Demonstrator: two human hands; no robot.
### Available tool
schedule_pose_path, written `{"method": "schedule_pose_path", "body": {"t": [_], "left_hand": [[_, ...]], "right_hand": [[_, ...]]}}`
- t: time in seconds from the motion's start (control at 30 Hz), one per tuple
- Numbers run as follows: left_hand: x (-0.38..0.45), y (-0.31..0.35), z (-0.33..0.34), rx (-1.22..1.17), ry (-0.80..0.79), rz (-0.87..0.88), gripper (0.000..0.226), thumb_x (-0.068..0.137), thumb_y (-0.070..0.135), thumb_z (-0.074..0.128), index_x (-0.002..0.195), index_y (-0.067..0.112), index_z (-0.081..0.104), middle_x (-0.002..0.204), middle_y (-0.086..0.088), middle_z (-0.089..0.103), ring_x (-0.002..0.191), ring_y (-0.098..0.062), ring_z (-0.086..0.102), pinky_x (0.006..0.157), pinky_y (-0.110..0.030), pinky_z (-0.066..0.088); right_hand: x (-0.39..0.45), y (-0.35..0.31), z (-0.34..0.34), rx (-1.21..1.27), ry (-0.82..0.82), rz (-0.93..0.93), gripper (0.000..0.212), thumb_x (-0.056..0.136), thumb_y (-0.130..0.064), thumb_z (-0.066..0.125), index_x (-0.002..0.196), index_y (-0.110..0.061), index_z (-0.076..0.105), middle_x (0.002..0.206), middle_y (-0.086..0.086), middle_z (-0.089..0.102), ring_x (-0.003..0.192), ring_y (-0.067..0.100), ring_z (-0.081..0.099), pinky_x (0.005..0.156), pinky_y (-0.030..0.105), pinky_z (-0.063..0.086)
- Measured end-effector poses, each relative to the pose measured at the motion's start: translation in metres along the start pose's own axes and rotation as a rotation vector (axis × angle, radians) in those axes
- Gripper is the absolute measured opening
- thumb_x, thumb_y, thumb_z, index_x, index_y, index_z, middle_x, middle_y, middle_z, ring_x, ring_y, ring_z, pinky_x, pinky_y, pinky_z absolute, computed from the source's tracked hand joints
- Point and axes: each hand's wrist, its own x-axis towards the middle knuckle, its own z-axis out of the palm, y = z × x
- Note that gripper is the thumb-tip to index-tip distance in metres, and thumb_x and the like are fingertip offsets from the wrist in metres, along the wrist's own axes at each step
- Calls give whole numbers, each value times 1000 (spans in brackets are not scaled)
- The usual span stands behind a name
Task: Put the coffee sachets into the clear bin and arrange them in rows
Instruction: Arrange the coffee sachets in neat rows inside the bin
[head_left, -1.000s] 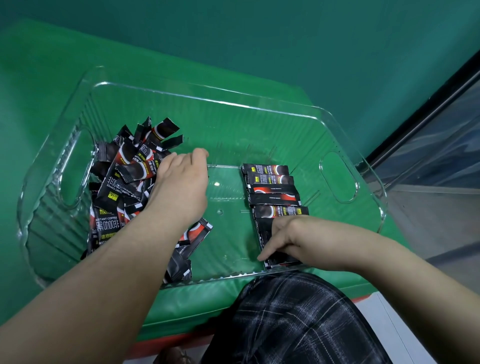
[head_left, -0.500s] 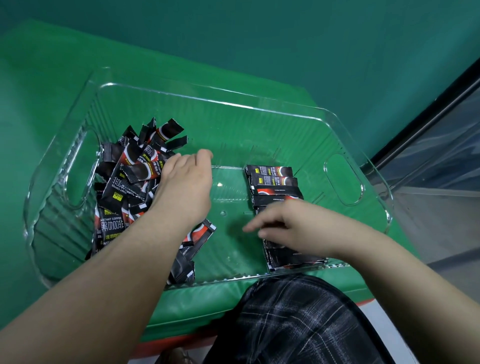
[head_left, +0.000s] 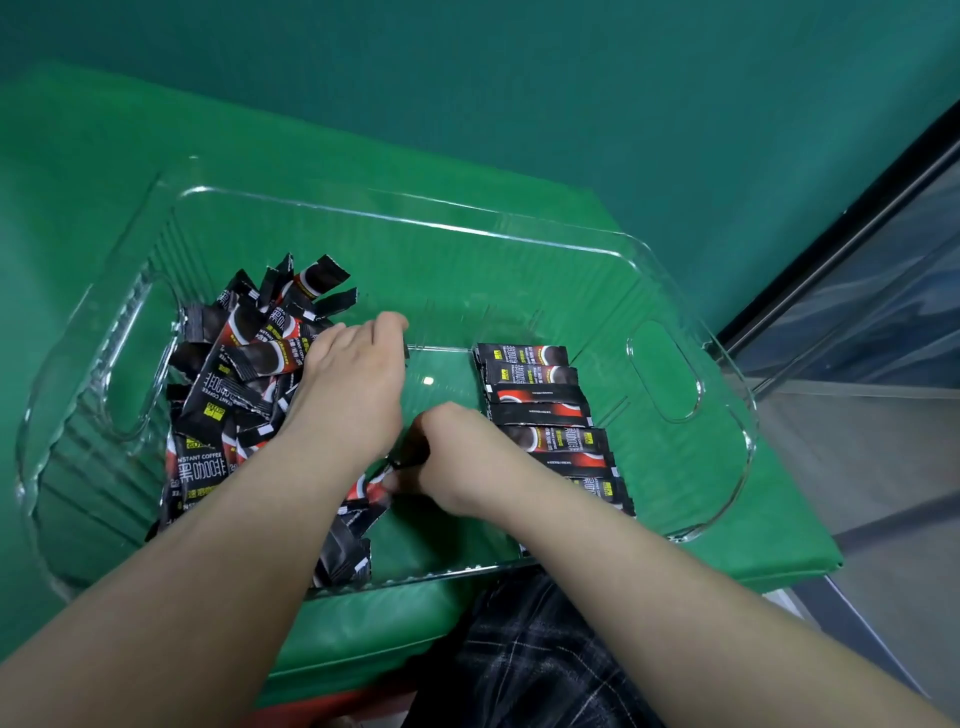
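Right hand (head_left: 457, 457) at centre frame, fingers pinching a loose sachet (head_left: 376, 480) at the edge of the pile (head_left: 234, 395); long axis diagonal. Left hand (head_left: 353, 384) flat on pile. Row (head_left: 545, 415) just right, inside clear bin (head_left: 415, 218).

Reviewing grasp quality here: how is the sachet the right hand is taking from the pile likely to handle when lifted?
Probably light and floppy: the sachet under the right hand is a thin, flat strip, like the crumpled ones in the pile. Its glossy film may slip against its neighbours. It should not roll, since the sachets in the row lie flat.
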Motion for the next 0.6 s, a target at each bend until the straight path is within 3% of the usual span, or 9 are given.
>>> {"method": "schedule_pose_path", "body": {"t": [0.13, 0.27, 0.4, 0.6], "left_hand": [[0, 0, 0, 4, -8, -2, 62, 80, -1, 63, 131, 15, 32, 126, 1, 51, 123, -20, 43, 111, -29, 9], [2, 1, -1, -3, -22, -18, 61, 80, 0, 61, 133, 13, 32, 127, -1, 51, 124, -23, 42, 113, -32, 10], [1, 1, 1, 5, -26, -20, 63, 80, -1, 61, 134, 14, 31, 126, 0, 52, 123, -22, 42, 113, -32, 10], [1, 0, 1, 2, -27, -28, 63, 81, -1, 61, 133, 15, 30, 126, 1, 52, 124, -21, 42, 114, -32, 9]], "right_hand": [[-11, 7, -10, 105, 57, -6, 5, 84, -13, 65, 88, -15, 65, 97, 8, 68, 91, 23, 61, 60, 20, 40], [-16, -1, -10, 130, -13, -58, 33, 77, -30, 75, 104, -16, 62, 104, 4, 66, 96, 20, 60, 73, 21, 42], [-18, -5, -6, 47, -121, -86, 35, 75, -32, 77, 100, -11, 68, 100, 10, 67, 91, 24, 61, 71, 24, 45], [-18, -7, 0, -60, -115, -104, 36, 78, -28, 76, 100, -1, 66, 97, 17, 66, 89, 31, 60, 66, 26, 45]]}}
